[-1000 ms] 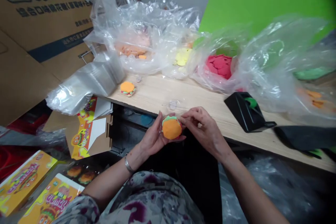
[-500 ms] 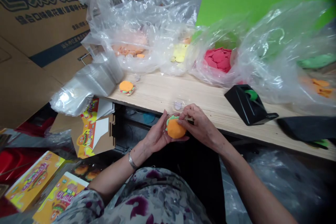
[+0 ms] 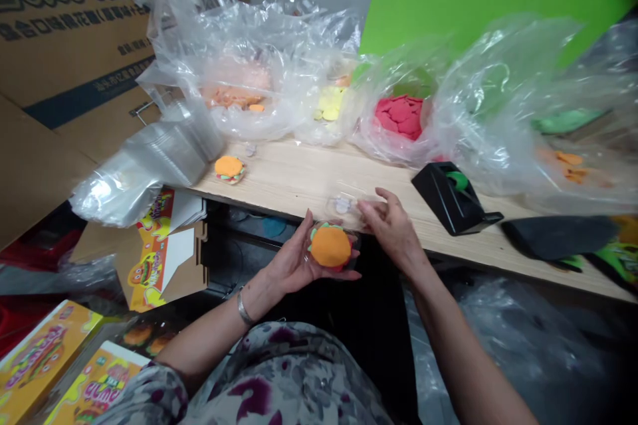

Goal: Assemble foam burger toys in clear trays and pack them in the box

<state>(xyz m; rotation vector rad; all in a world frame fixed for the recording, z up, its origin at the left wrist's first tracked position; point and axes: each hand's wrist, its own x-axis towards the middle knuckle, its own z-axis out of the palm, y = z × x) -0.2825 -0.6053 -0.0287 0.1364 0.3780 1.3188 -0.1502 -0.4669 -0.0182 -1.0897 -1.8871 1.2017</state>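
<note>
So far, round orange clay burger point(image 3: 330, 246) rests in cupped left hand point(image 3: 292, 259), fingers holding it from under. Right hand point(image 3: 393, 229) open, beside clear plastic lid point(image 3: 343, 204). Small clay burger point(image 3: 229, 169) sits on pale wood table point(image 3: 299, 176).

Along the back of the wooden bench point(image 3: 299, 176) I have a row of plastic bags point(image 3: 249, 99) of modelling dough, a stack of clear containers point(image 3: 149, 166) at its left end and a tape dispenser point(image 3: 450, 198) at its right. A dough burger point(image 3: 229, 169) lies on the bench before the bags; a second burger point(image 3: 330, 246) rests in my left hand point(image 3: 292, 259), just in front of the bench edge.
</note>
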